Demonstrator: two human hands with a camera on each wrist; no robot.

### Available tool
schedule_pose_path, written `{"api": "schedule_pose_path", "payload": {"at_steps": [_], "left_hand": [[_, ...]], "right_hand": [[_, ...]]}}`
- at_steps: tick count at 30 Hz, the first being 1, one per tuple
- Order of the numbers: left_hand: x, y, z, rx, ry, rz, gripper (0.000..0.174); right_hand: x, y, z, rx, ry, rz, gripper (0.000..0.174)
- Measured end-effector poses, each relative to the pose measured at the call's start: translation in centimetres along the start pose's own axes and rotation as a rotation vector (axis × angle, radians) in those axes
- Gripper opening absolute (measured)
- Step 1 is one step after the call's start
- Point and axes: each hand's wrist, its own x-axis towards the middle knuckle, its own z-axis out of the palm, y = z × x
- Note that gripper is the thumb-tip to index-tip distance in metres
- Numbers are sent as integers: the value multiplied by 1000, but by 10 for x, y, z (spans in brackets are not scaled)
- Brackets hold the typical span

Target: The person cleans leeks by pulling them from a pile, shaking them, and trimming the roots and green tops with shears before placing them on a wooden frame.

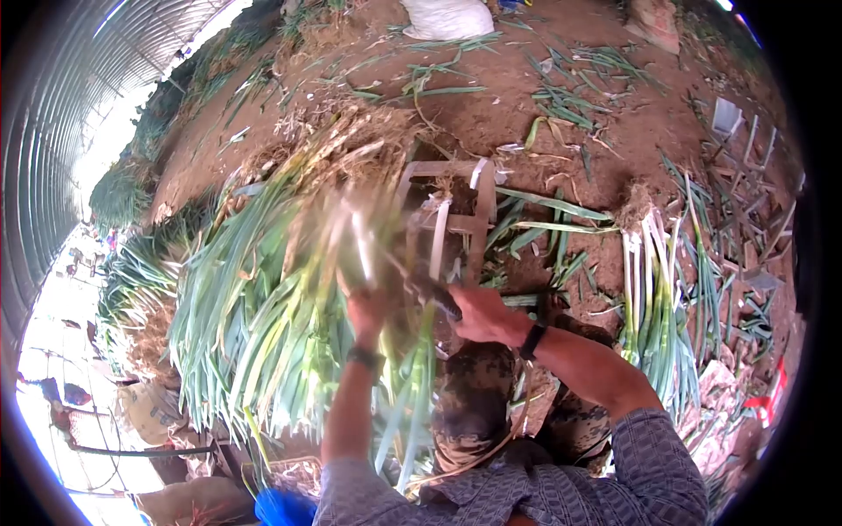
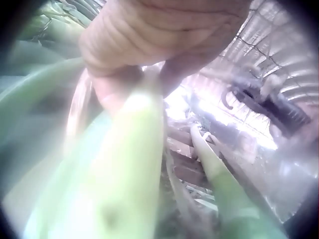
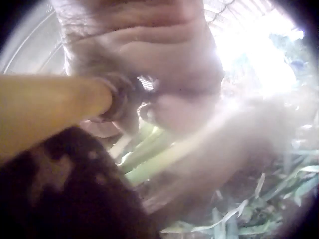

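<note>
My left hand (image 1: 367, 311) grips a long green onion (image 2: 132, 154) around its stalk, and its white lower end is blurred in the head view. In my right hand (image 1: 481, 314) is a dark air blow gun (image 1: 437, 296), its front end toward the onion. A yellow hose (image 3: 55, 107) runs to it in the right wrist view. Another green onion (image 1: 439, 241) with a white stem lies across a small wooden frame (image 1: 481, 215) between the hands. To the left spreads a big heap of green onions (image 1: 237, 298), roots away from me.
A bundle of white-stemmed onions (image 1: 653, 289) lies on the soil at the right. Cut leaves (image 1: 561, 105) are scattered over the ground ahead. A white sack (image 1: 449, 19) stands at the far side, and wooden slats (image 1: 754, 202) are piled at the far right.
</note>
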Motion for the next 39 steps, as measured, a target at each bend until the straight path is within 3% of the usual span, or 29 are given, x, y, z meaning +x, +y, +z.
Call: {"api": "schedule_pose_path", "payload": {"at_steps": [1,6,9,13,16,21,25,28,30,33,36,38,39], "left_hand": [[1,-9,3,98,44,103,34],[-6,-16,10,-28,8,90,32],[-8,-17,13,-53,6,107,33],[-5,-30,21,-107,-13,48,35],[-13,-16,8,-75,-26,194,36],[-6,-27,20,7,8,57,37],[4,-49,32,1,20,63,38],[-2,-34,23,116,-14,49,37],[-4,-33,22,19,-48,59,36],[-7,-28,22,11,-76,119,34],[-8,-22,21,-29,-172,213,29],[-6,-17,35,-46,-225,269,24],[0,-6,41,-123,-335,130,19]], "right_hand": [[0,7,2,-25,-17,9,30],[7,18,3,-56,-75,87,30],[7,20,4,-116,-78,2,30],[4,13,1,-104,-107,26,31],[-1,-9,-14,-112,-138,52,30],[4,-9,-14,-94,-244,112,28],[6,13,0,-142,-160,62,29],[6,19,3,-63,-146,114,34],[11,16,-4,-46,-128,180,33],[11,21,0,-137,-162,122,33],[18,25,-15,22,-177,303,34],[20,28,-17,117,-120,294,33],[22,24,-19,165,-101,289,32]]}}
